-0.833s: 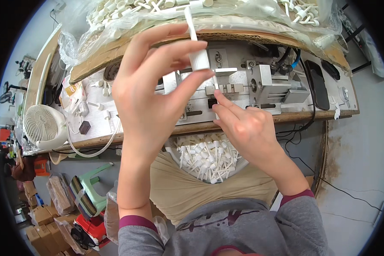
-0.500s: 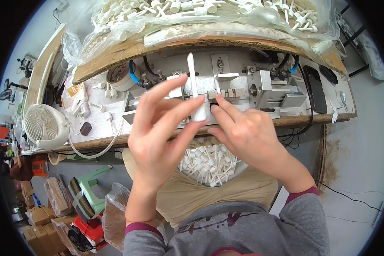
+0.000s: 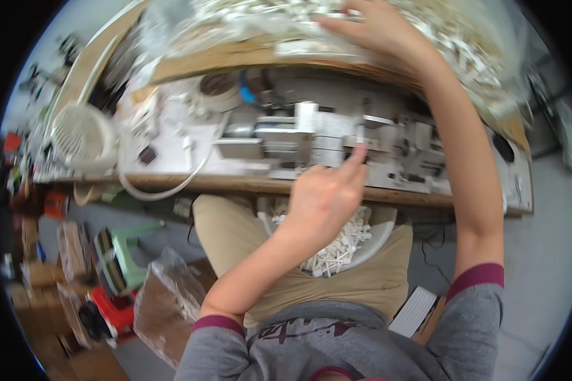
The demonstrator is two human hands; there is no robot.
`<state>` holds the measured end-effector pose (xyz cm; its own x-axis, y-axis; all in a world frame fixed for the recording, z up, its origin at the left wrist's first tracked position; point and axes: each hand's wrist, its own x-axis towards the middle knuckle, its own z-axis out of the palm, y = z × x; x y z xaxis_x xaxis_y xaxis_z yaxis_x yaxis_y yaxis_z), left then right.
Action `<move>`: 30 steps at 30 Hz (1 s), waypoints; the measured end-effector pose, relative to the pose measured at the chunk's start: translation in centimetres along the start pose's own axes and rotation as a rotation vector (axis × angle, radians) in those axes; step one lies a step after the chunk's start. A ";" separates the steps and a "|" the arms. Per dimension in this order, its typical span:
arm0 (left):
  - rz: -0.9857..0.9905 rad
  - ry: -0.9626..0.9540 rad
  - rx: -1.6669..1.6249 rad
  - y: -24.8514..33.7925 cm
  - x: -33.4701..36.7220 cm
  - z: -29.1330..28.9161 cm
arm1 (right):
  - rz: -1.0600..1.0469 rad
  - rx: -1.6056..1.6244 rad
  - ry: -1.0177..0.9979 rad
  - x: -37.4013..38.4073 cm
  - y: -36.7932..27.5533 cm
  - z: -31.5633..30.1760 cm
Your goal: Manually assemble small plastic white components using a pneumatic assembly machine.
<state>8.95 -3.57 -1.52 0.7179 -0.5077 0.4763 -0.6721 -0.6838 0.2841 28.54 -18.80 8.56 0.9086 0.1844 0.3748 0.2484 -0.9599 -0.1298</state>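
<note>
My left hand (image 3: 324, 200) is at the metal clamping fixture (image 3: 279, 136) on the bench. Its index finger is stretched out, its tip at a slim white plastic piece (image 3: 360, 132) set in the fixture; the other fingers are bent and partly hidden. Over the heap of white capped plastic stems (image 3: 454, 47) at the back, my right hand (image 3: 375, 26) reaches out, thumb apart from the fingers and nothing visible in it. Motion blurs that hand. A basket (image 3: 381, 238) of similar white stems rests on my lap, partly covered by my left hand and forearm.
The cardboard edge (image 3: 235, 58) of the heap's box overhangs the bench. At left stand a white fan (image 3: 84, 136), a tape roll (image 3: 219, 95) and a looping white cable (image 3: 130, 187). A green stool (image 3: 130, 260) and cartons are on the floor.
My right hand has left the fixture and swung up to the heap. My left hand has moved right and down to the fixture; the white stem it held no longer shows in it.
</note>
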 end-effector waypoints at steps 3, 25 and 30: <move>0.081 0.063 0.045 -0.4 0.2 0.3 | -0.234 0.118 -0.004 -1.2 2.1 -0.5; 0.008 0.201 0.013 0.3 0.1 4.1 | -0.227 0.149 0.102 -0.6 10.9 1.7; 0.015 0.212 -0.067 2.3 -3.1 3.1 | -0.220 0.239 0.030 1.3 13.8 2.2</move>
<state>5.78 -5.18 -4.89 0.6581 -0.3911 0.6434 -0.6982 -0.6368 0.3270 33.95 -31.34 5.22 0.8150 0.3722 0.4442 0.5128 -0.8202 -0.2537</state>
